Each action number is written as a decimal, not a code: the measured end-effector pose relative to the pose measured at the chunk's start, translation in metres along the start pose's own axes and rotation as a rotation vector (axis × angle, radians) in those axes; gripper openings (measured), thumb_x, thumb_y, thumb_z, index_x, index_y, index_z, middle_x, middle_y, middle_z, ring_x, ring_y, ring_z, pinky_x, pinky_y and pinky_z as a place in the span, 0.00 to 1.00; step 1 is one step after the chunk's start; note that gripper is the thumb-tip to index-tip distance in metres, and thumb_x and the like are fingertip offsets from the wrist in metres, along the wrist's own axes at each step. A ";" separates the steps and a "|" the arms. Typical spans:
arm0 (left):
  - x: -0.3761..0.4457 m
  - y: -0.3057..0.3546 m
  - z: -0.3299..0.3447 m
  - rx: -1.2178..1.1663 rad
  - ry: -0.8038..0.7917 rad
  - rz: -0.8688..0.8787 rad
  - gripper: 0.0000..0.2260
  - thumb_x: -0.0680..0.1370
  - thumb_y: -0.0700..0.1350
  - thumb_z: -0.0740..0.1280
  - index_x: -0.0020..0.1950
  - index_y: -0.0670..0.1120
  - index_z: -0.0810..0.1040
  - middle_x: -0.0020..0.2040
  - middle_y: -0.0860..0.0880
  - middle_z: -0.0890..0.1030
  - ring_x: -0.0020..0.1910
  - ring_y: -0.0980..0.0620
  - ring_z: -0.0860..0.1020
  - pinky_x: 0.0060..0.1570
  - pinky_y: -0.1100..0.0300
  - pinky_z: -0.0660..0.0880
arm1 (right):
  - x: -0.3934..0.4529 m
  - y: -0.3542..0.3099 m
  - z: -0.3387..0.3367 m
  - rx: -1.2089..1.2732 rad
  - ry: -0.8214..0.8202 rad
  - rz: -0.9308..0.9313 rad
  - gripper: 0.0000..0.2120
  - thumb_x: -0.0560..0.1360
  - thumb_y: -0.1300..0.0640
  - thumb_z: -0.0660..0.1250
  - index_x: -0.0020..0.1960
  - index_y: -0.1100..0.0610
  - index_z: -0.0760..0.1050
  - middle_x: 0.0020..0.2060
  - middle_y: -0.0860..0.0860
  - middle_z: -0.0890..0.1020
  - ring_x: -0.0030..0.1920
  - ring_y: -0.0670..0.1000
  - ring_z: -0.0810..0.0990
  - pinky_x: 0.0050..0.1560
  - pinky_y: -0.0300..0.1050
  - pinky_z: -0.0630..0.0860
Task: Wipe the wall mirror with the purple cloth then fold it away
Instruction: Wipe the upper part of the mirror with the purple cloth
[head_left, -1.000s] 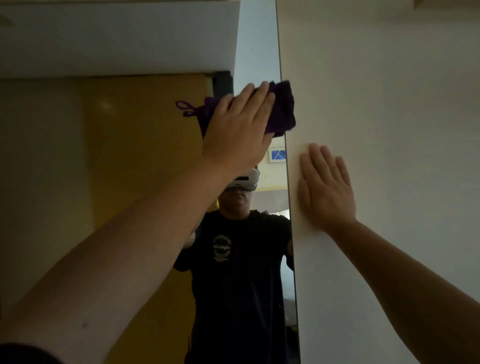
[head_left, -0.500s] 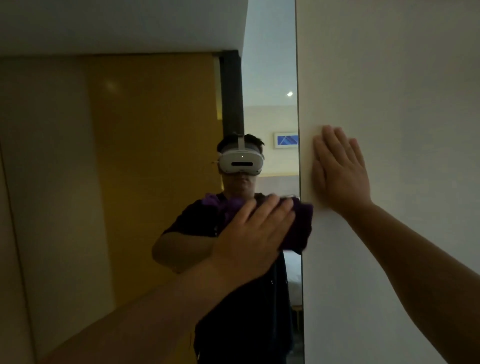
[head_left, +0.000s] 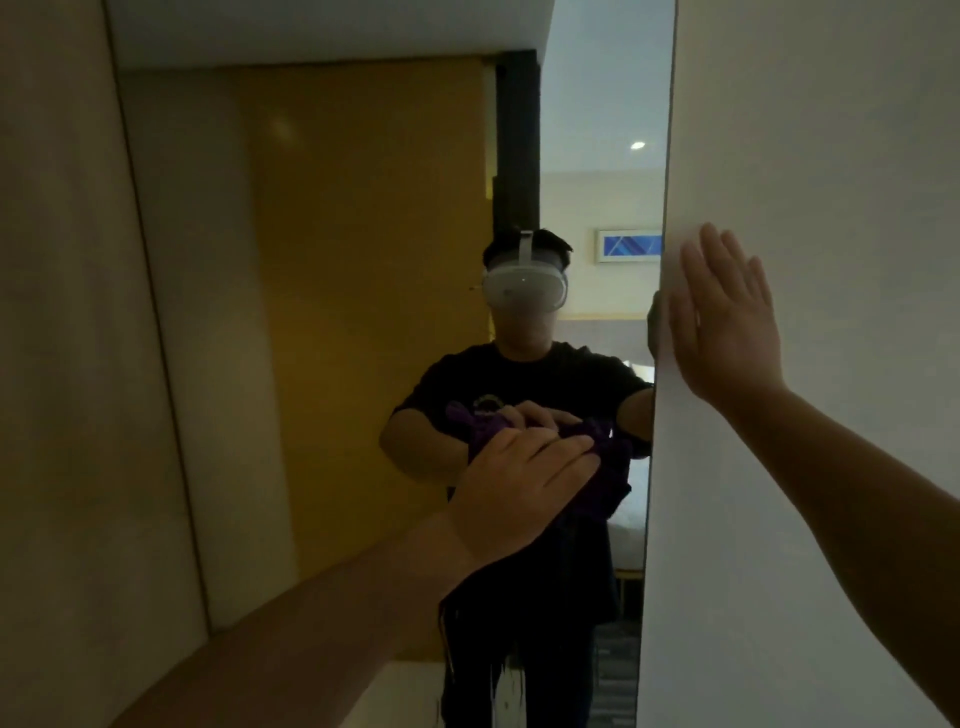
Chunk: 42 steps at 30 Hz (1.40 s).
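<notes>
step: wiping underway | left hand (head_left: 524, 488) grip: flat, fingers pressing bunched purple cloth (head_left: 605, 470) to tall frameless wall mirror (head_left: 332, 291), near its right edge | right hand (head_left: 727, 322): open, empty, beside mirror on white wall (head_left: 831, 156) | left: folding away

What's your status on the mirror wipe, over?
Left hand pressing purple cloth on mirror, near its right edge. Right hand flat on wall beside the mirror, holding nothing. Cloth not folded yet. Nothing in the way.
</notes>
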<state>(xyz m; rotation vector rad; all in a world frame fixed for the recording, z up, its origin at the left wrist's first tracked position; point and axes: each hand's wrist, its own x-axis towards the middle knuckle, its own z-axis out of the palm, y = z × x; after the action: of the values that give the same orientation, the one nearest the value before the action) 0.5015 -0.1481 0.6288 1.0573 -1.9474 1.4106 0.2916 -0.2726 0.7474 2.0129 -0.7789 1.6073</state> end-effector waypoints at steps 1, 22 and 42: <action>-0.005 -0.008 -0.007 0.010 0.022 -0.025 0.11 0.82 0.41 0.64 0.63 0.47 0.80 0.64 0.47 0.79 0.57 0.46 0.79 0.50 0.52 0.74 | -0.002 -0.011 0.003 0.013 0.007 -0.005 0.22 0.85 0.53 0.54 0.76 0.60 0.63 0.77 0.60 0.61 0.79 0.58 0.55 0.78 0.59 0.51; -0.210 -0.203 -0.148 0.154 -0.001 -0.166 0.16 0.78 0.34 0.63 0.65 0.41 0.77 0.65 0.43 0.79 0.59 0.43 0.75 0.53 0.47 0.71 | -0.108 -0.295 0.124 -0.029 -0.183 -0.313 0.25 0.84 0.49 0.50 0.75 0.62 0.67 0.77 0.59 0.63 0.79 0.60 0.56 0.78 0.63 0.48; -0.248 -0.171 -0.055 0.280 -0.041 -0.139 0.28 0.81 0.56 0.60 0.78 0.42 0.63 0.78 0.42 0.62 0.77 0.42 0.59 0.74 0.43 0.58 | -0.139 -0.270 0.172 -0.206 0.059 -0.416 0.25 0.84 0.50 0.58 0.77 0.60 0.63 0.77 0.59 0.63 0.78 0.62 0.58 0.76 0.67 0.53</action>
<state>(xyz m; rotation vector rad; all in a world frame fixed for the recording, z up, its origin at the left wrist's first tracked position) 0.7809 -0.0501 0.5501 1.3292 -1.6998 1.6253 0.5742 -0.1643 0.5748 1.8239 -0.4436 1.2849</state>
